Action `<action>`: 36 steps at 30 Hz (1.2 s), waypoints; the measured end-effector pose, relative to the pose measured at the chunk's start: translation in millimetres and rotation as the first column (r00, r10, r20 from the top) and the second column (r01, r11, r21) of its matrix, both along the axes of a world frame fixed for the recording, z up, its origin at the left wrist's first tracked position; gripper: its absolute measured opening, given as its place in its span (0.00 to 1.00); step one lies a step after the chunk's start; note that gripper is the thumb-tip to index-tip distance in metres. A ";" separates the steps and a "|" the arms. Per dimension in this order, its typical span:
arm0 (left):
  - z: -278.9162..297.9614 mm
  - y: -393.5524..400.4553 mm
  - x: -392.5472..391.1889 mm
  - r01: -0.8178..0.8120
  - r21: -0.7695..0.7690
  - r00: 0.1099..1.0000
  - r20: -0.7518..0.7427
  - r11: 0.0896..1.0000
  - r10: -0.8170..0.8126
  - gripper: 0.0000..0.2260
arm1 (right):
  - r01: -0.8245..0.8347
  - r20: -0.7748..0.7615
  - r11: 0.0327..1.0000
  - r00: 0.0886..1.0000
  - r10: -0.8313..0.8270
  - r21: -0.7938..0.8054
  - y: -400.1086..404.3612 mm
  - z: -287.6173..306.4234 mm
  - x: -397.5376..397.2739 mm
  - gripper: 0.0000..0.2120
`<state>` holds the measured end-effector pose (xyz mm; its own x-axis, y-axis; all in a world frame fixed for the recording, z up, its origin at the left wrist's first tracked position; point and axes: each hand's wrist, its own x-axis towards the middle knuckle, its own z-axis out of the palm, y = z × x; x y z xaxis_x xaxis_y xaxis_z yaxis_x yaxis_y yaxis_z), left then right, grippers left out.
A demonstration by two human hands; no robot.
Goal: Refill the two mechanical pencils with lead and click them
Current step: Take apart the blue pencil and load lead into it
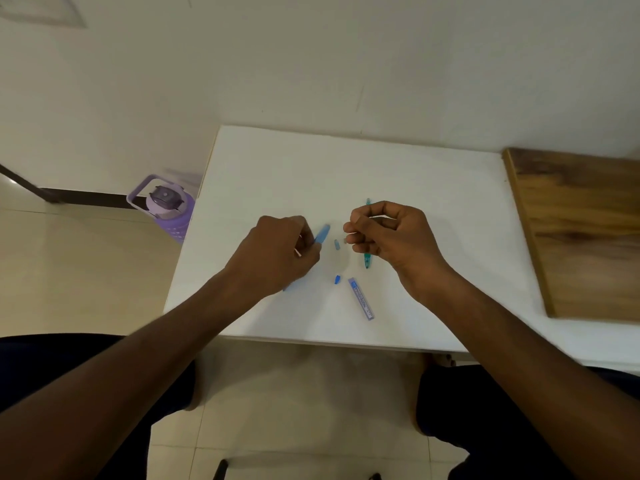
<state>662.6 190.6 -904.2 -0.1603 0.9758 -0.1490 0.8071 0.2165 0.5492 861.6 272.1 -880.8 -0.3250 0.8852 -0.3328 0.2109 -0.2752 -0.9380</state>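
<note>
Blue pencil (321,233) in left hand (277,254); right hand (388,233) pinches something tiny; lead tube (361,298) print unreadable.

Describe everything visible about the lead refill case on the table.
The lead refill case is a slim, flat, rectangular tube of translucent bluish-purple plastic with small printed text along its face, too small to read. It lies flat on the white table, angled so its far end points toward the hands and its near end toward the table's front edge. A small blue cap lies just beside its far end, apart from it. Neither hand touches it.
</note>
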 end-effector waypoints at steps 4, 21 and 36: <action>10.8 -1.1 5.5 0.068 0.185 0.992 0.093 0.980 -0.087 0.07 | 0.078 -0.017 0.996 0.997 -0.078 0.048 5.3 5.1 0.0 0.08; 7.0 0.1 6.8 0.113 0.238 0.989 0.071 0.965 -0.133 0.08 | 0.082 -0.082 0.996 0.994 -0.078 0.042 2.7 9.3 -2.0 0.10; 11.5 -1.0 9.4 0.098 0.285 0.985 0.109 0.954 -0.134 0.09 | -0.037 0.060 0.982 0.998 0.026 0.183 2.7 5.7 0.4 0.08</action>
<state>672.0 189.6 -892.7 -0.0410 0.9921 0.1184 0.7382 -0.0498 0.6727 862.1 274.8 -875.0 -0.3389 0.9226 -0.1841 0.2711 -0.0916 -0.9582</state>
